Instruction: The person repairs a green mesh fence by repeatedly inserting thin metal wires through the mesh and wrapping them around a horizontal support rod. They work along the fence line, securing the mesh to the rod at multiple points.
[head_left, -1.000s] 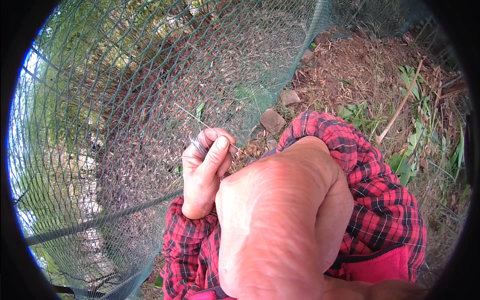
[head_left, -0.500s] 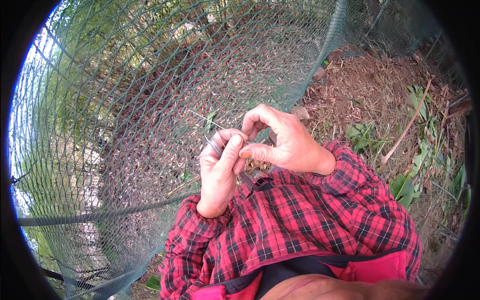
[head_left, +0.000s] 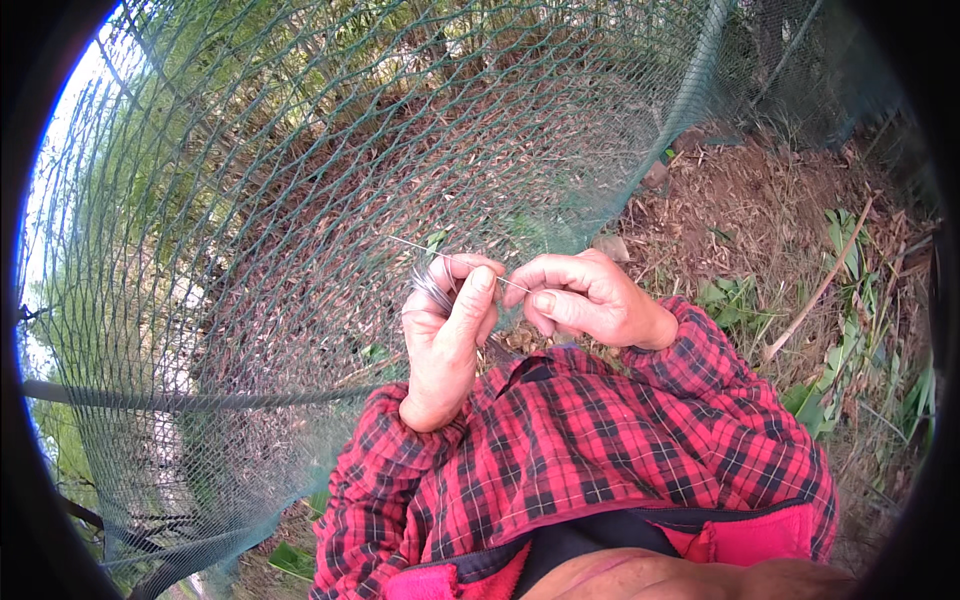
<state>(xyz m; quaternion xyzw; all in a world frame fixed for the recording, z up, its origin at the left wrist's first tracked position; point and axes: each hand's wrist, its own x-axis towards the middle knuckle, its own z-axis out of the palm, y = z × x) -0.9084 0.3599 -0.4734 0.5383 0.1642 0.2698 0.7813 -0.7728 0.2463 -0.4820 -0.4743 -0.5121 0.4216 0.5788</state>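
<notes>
A thin silvery wire (head_left: 410,244) stretches between both hands in front of my chest. My left hand (head_left: 447,330) pinches it between thumb and forefinger, and a small coil of the same wire (head_left: 432,290) is looped in its fingers. One free end pokes out past the left hand, up and to the left. My right hand (head_left: 595,300) is closed, its thumb and forefinger gripping the wire a short way to the right. Only a short straight length shows between the fingertips. Behind the hands hangs a green mesh net (head_left: 330,170).
The net fills the left and far side, edged by a taut green border (head_left: 690,100). A dark pole (head_left: 200,400) crosses at left. On the ground to the right lie a stick (head_left: 820,280), cut green leaves (head_left: 735,300) and dry litter; a stone (head_left: 610,247) sits by the net.
My right hand has come down and slightly right, its raised fingers now closed on the wire. A short stretch of wire now shows between the hands. The view has shifted slightly.
</notes>
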